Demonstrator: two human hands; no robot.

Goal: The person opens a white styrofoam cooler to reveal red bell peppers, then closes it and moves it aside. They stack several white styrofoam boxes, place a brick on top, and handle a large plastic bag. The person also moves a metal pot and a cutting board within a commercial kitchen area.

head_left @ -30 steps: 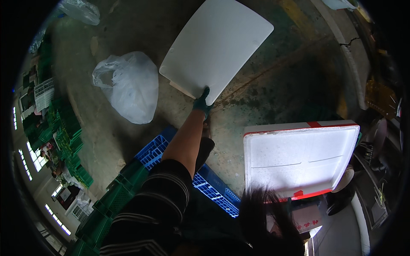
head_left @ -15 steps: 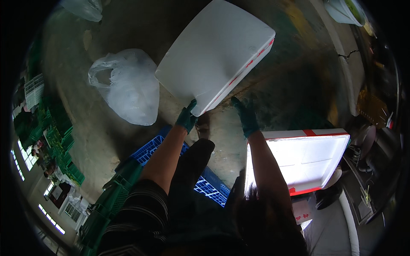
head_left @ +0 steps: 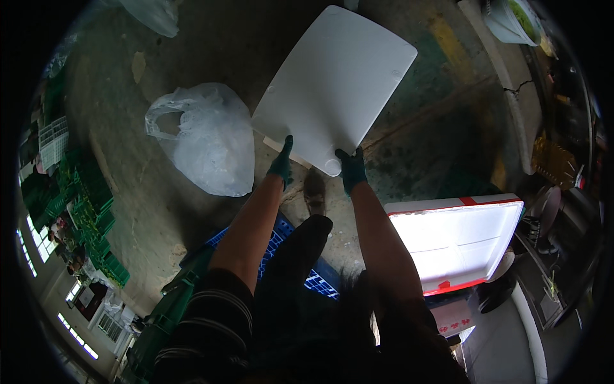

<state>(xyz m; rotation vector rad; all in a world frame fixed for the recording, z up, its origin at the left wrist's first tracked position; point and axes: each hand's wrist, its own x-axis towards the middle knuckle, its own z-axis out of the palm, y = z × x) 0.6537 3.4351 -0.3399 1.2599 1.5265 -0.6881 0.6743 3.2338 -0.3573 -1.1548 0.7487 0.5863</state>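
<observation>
A large white foam box (head_left: 336,83) stands ahead of me, set at a slant, with a broad smooth face turned upward. My left hand (head_left: 281,168), in a dark green glove, grips its near left edge, thumb up on the face and fingers partly hidden. Close to the near corner, my gloved right hand (head_left: 353,169) holds the box's right edge with the thumb over the top. Its other fingers are mostly out of sight. To the left of the box, a tied translucent plastic bag (head_left: 214,144) rests on the floor.
Low by my legs lies a blue plastic crate (head_left: 323,281), beside a green crate (head_left: 169,304) at left. A white foam lid or tray with red tape (head_left: 454,246) is at my right. A bucket (head_left: 508,22) stands far right; stacked green crates (head_left: 96,217) line the left.
My right hand has come leftward from open air onto the box edge. The box has tipped, hiding its red-taped right side and showing a strip of its near left side.
</observation>
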